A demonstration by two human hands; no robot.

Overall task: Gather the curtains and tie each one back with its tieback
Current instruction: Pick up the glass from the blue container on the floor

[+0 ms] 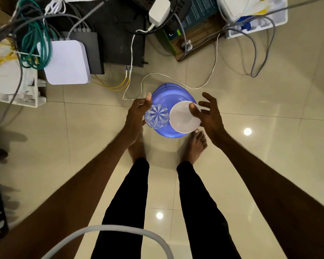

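Observation:
No curtain or tieback is in view. I look straight down at a tiled floor. My left hand (pixel 137 114) grips a clear cut-glass tumbler (pixel 157 116) by its side. My right hand (pixel 207 114) holds a small white saucer (pixel 182 118), thumb on its top face and fingers spread behind it. Both items hang above a blue plastic plate (pixel 168 96), which is partly hidden under them; whether it lies on the floor or is held, I cannot tell.
My bare feet (pixel 195 144) stand just below the blue plate. Ahead lie tangled cables (pixel 34 36), a white router box (pixel 65 62), a black device (pixel 118 34), a power adapter (pixel 159 11) and a white wire (pixel 176 79) looping across the tiles.

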